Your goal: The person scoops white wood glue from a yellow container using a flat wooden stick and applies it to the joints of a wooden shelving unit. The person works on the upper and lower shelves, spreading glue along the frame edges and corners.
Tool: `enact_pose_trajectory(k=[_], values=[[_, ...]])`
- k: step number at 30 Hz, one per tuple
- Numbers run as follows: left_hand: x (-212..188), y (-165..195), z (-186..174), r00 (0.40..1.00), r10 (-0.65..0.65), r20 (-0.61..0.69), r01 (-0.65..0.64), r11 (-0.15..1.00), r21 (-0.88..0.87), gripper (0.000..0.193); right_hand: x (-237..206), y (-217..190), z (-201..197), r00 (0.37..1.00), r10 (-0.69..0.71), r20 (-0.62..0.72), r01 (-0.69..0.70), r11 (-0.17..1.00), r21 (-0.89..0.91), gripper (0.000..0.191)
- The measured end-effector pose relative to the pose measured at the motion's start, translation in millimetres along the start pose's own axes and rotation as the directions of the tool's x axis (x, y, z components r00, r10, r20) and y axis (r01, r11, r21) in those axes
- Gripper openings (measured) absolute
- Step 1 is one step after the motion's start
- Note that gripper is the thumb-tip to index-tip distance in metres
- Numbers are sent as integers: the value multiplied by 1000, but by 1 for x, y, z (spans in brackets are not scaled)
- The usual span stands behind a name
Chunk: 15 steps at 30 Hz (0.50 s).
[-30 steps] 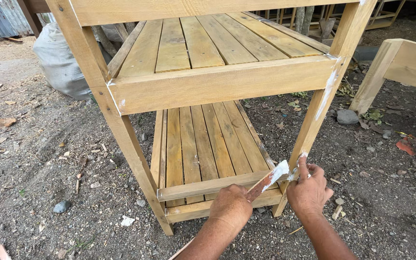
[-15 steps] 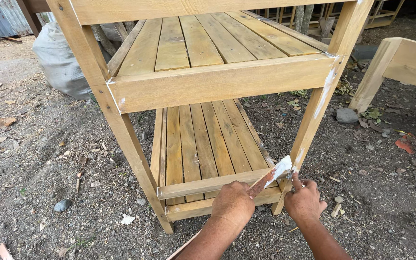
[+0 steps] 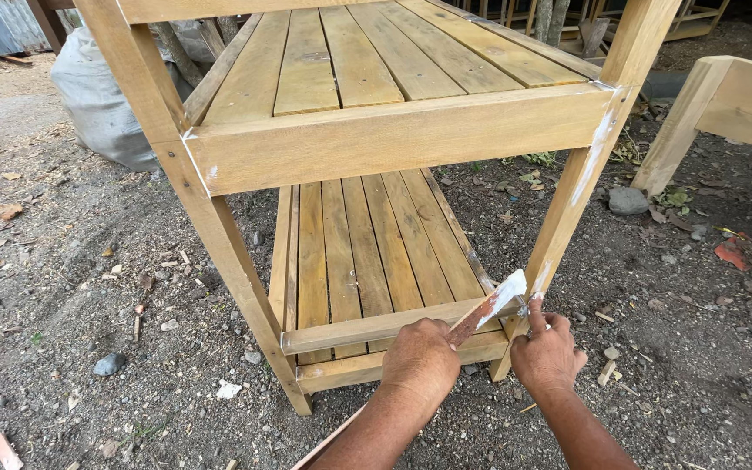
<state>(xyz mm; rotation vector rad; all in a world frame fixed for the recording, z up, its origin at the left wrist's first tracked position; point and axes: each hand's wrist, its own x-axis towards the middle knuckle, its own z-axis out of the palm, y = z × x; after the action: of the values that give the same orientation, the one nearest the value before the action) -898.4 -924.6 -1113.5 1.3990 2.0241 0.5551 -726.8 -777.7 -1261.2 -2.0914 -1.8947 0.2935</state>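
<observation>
Hands (image 3: 480,357) press putty knife (image 3: 489,309) against shelf leg (image 3: 559,235) edge.

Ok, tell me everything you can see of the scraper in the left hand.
The scraper is a flat, narrow blade, rusty reddish-brown along its length, with its broad tip coated in white paste. It slants up to the right, out of the left hand, whose closed fingers hide the handle. The tip lies at the lower joint of the rack's front right leg, where white paste already marks the wood. The right hand sits just beside it, a fingertip at that joint. Whether the blade touches the wood cannot be told.
</observation>
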Motion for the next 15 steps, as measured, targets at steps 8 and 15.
enact_pose_trajectory(k=[8,15], values=[[2,-3,-1,998,44,-47,-43,999,24,22,-1,-4,2,992,-29,-127,49,987,153,84],[7,-4,4,999,7,-31,-7,1000,11,22,-5,-2,4,989,78,124,-92,989,117,71]])
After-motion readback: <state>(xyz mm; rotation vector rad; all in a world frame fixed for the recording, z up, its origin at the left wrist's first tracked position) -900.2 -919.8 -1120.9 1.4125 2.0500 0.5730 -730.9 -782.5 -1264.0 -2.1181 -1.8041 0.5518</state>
